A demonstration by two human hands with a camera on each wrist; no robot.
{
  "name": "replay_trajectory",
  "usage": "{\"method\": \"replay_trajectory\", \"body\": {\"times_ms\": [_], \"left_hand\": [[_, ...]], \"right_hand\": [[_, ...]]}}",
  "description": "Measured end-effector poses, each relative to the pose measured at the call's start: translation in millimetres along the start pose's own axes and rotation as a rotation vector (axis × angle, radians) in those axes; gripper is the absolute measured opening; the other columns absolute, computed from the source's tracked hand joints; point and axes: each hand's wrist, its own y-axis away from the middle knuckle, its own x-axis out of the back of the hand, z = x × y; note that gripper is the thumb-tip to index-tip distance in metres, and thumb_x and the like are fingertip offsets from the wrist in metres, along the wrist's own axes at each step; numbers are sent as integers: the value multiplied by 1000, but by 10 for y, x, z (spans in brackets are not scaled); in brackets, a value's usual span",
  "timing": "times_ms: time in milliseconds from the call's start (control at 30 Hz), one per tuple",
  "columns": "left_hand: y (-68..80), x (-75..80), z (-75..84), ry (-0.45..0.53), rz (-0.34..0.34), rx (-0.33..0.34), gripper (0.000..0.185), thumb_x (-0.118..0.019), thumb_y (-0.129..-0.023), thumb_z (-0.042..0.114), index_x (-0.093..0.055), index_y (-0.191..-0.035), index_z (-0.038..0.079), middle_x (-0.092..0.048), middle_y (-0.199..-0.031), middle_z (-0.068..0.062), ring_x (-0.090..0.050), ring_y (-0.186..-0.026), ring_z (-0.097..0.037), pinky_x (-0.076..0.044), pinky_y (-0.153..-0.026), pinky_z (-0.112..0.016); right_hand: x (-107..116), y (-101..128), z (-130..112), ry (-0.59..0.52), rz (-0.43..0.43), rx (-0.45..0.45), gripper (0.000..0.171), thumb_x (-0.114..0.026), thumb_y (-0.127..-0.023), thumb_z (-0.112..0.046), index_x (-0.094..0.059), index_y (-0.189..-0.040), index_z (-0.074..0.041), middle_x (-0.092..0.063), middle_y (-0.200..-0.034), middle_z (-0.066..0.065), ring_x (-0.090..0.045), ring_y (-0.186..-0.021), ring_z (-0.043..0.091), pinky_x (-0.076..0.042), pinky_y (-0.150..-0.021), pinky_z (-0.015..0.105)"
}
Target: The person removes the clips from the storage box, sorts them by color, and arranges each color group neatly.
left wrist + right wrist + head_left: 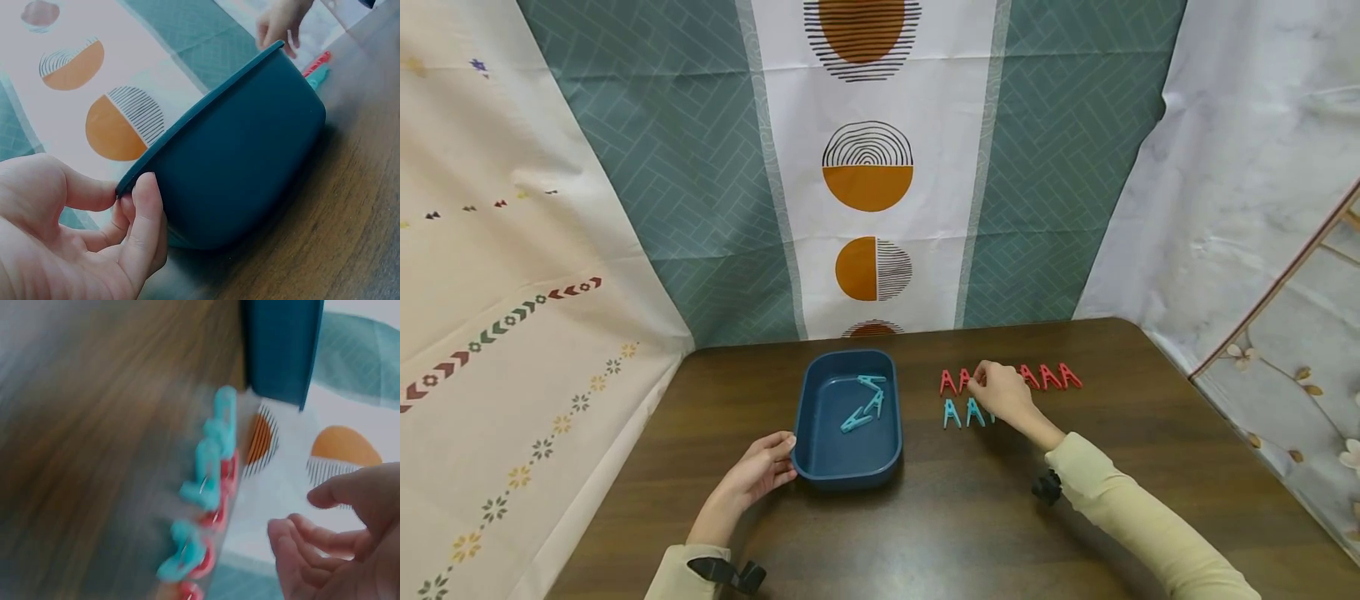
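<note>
My left hand pinches the left rim of a dark blue plastic bin between thumb and fingers, as the left wrist view also shows. Three light blue clothespins lie inside the bin. Right of it, my right hand hovers over two rows of clothespins. Its thumb and fingers are apart with nothing between them in the right wrist view. The front row has light blue clothespins, one partly hidden by the hand. Behind lies a row of red clothespins, its middle covered by the hand.
Everything stands on a dark brown wooden table. A patterned cloth hangs behind the table's back edge, with more cloth along the left and right sides. The bin's raised wall stands between the left hand and the rows.
</note>
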Motion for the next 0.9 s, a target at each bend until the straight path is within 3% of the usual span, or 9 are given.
{"method": "replay_trajectory", "body": {"times_ms": [133, 333, 567, 767, 900], "left_hand": [[5, -6, 2, 2, 7, 1, 11, -47, -102, 19, -50, -107, 10, -60, -80, 6, -60, -71, -5, -53, -69, -19], [15, -22, 9, 5, 14, 0, 8, -46, -102, 18, -51, -103, 12, -60, -79, 6, -59, -71, -6, -53, -68, -20], [20, -28, 15, 15, 16, 1, 7, -46, -102, 17, -51, -103, 12, -59, -79, 6, -59, -71, -6, -52, -68, -20], [25, -28, 15, 22, 6, -7, 6, -48, -102, 18, -51, -102, 13, -60, -78, 7, -59, -71, -5, -52, -68, -19], [21, -32, 14, 31, 16, -3, 5, -49, -101, 18, -51, -102, 13, -60, -78, 6, -59, -70, -6, -52, -68, -20]], "right_hand": [[-92, -26, -220, -81, 14, 98, 10, -60, -90, -13, -63, -93, -5, -64, -73, 5, -48, -52, 12, -36, -47, 24], [-235, -58, -572, -148, 23, 234, 6, -63, -87, -8, -66, -91, -5, -67, -79, 5, -58, -68, 13, -49, -64, 30], [-442, -106, -880, -169, -95, 328, 11, -66, -86, -5, -67, -96, -4, -67, -91, 8, -62, -82, 16, -53, -73, 32], [-577, -146, -1071, -89, -227, 438, 17, -67, -87, -5, -67, -104, -2, -66, -102, 15, -61, -91, 25, -53, -77, 36], [-664, -173, -1144, 74, -243, 519, 18, -70, -85, -7, -68, -102, -5, -67, -99, 9, -59, -82, 18, -50, -69, 30]]}}
